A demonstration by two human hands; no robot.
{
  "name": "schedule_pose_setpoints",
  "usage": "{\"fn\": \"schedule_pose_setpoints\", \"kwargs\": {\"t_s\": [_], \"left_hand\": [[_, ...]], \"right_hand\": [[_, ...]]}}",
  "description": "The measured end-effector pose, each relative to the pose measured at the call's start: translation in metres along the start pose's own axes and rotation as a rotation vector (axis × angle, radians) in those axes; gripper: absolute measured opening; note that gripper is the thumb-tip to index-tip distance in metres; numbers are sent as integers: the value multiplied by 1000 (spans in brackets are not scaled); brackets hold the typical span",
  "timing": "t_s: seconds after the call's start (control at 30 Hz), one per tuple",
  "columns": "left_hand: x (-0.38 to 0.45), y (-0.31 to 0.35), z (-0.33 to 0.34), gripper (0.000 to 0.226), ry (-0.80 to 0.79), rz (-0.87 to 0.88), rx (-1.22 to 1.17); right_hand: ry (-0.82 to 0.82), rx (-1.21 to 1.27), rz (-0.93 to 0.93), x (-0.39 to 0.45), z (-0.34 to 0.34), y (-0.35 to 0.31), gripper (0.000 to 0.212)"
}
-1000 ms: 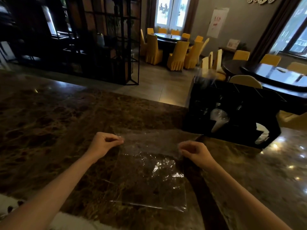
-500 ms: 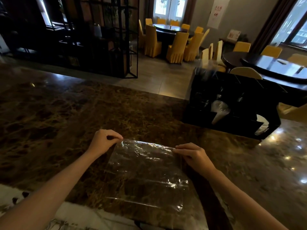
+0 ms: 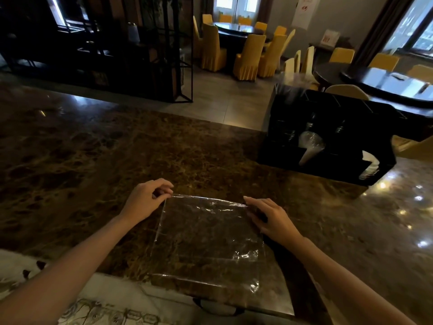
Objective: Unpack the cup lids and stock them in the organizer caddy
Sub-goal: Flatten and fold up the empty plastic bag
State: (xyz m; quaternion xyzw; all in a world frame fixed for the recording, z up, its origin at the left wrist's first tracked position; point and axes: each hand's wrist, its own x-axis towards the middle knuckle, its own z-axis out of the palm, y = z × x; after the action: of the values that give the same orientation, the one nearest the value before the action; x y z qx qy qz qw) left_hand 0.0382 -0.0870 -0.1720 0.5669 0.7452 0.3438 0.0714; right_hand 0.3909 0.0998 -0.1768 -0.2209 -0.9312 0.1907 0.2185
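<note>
A flat, empty-looking clear plastic bag [image 3: 206, 238] lies on the brown marble counter [image 3: 93, 160] just in front of me. My left hand [image 3: 146, 200] pinches its far left corner. My right hand [image 3: 271, 218] rests flat on its right edge with fingers spread. The black organizer caddy [image 3: 328, 137] stands at the back right of the counter. Clear domed cup lids [image 3: 310, 141] show in its middle slot and white lids [image 3: 369, 165] at its right end.
The near counter edge runs just below the bag. Beyond the counter are a black metal shelf unit [image 3: 140, 55] and round dining tables with yellow chairs [image 3: 248, 55]. Tall pale items [image 3: 302, 62] stick up behind the caddy.
The bag, held up by its top edge a second ago, has been lowered and laid flat on the counter. My right hand went from pinching the corner to pressing flat on the edge.
</note>
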Motion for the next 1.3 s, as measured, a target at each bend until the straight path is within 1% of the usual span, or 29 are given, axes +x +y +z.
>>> {"fn": "schedule_pose_setpoints", "kwargs": {"t_s": [0.07, 0.13, 0.23, 0.3, 0.47, 0.63, 0.73, 0.83, 0.93, 1.03, 1.07, 1.1, 1.2, 1.23, 1.3], "left_hand": [[-1, -1, -2, 29, 4, 32, 18], [-3, -3, -4, 28, 10, 80, 25], [-8, -5, -7, 28, 22, 114, 13], [-12, -7, -8, 28, 37, 125, -1], [-17, -5, -12, 30, 38, 182, 65], [-18, -5, -18, 44, -17, 316, 179], [-19, -8, -22, 41, -56, 401, 270], [-20, -11, -25, 38, -99, 433, 337], [-18, -3, -27, 35, -85, 377, 314], [-11, 31, -18, 27, -57, 289, 260], [-9, 45, -11, 27, -75, 269, 246], [-8, 59, -1, 29, -122, 256, 239], [-13, 91, 34, 51, -340, 174, 276], [-16, 95, 43, 56, -392, 145, 308], [-25, 94, 57, 59, -437, 123, 367]], "right_hand": [[37, -7, 0, 2, -1, -1, 41], [61, -82, -48, 3, -1, 1, 35], [60, -220, -209, -2, 3, 5, 30], [47, -266, -288, -5, 4, 6, 24], [-37, -286, -364, -6, 1, 6, 33], [-119, -335, -465, -2, -7, 0, 42], [-155, -346, -525, 2, -10, -2, 37], [-172, -345, -556, 5, -13, -3, 39], [-162, -337, -552, 4, -14, -4, 38], [-153, -341, -559, 3, -13, -6, 34], [-157, -340, -561, 3, -12, -5, 33], [-163, -339, -563, 3, -12, -4, 33], [-180, -356, -580, 4, -11, 1, 32], [-187, -369, -586, 4, -10, 2, 33], [-194, -382, -585, 4, -9, 1, 35]]}}
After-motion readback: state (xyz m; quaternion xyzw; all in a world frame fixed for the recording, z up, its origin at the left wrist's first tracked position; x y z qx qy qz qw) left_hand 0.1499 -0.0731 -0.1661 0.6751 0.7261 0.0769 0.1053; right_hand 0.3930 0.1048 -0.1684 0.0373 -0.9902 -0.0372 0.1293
